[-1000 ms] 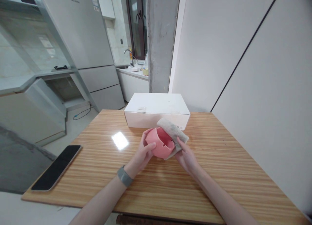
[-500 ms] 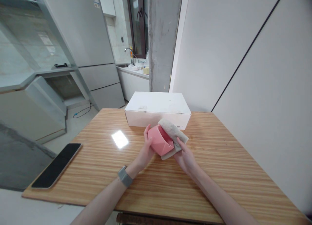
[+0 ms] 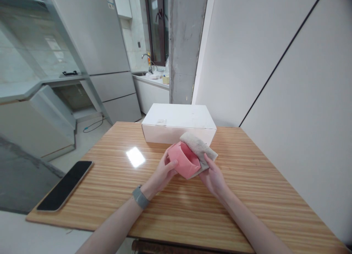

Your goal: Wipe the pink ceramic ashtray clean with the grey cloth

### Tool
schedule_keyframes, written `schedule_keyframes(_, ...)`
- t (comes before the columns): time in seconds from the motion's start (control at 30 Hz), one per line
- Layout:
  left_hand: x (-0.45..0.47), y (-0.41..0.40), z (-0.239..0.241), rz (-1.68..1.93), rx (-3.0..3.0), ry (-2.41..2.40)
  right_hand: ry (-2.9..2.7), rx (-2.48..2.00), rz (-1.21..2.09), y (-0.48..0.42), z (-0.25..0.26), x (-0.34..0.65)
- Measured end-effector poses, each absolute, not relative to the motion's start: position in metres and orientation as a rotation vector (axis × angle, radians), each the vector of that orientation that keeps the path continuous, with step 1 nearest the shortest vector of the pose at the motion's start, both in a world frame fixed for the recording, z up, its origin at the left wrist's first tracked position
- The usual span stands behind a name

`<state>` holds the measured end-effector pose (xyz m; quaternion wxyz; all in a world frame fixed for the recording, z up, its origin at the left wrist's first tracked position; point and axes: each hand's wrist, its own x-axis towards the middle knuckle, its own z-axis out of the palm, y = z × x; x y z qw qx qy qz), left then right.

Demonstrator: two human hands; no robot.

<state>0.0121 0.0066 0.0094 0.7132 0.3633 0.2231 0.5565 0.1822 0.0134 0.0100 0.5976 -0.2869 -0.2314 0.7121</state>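
Note:
A pink faceted bowl-like container (image 3: 183, 161) is tilted on its side above the table, its opening turned to the right. My left hand (image 3: 165, 169) is closed around its left side, thumb on the outer wall. A folded light grey cloth (image 3: 198, 146) lies against the container's right side and rim. My right hand (image 3: 211, 175) grips this cloth, thumb on top, with the other fingers partly hidden beneath it. The container's underside and far side are out of sight.
Behind the hands a white cardboard box (image 3: 178, 116) stands on the wood-grain table (image 3: 247, 188). A dark flat device like a tablet or large phone (image 3: 66, 186) lies near the left edge. A white wall (image 3: 269, 63) rises along the right side.
The pink container has turned slightly and shifted a little right. My left thumb now lies farther over its wall. My right hand and the cloth have moved slightly right.

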Motion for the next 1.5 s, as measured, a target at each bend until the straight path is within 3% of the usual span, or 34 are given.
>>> schedule_keyframes(0.7,0.022,0.005,0.015,1.539,1.210,0.828,-0.556,-0.635,1.706,0.006,0.014,0.175)
schedule_keyframes(1.03,0.018,0.012,0.003,1.329,0.807,0.552,-0.513,-0.657,1.659,0.010,0.009,0.176)
schedule_keyframes(1.5,0.014,0.011,0.008,1.275,0.945,0.481,-0.521,-0.638,1.620,0.011,0.017,0.177)
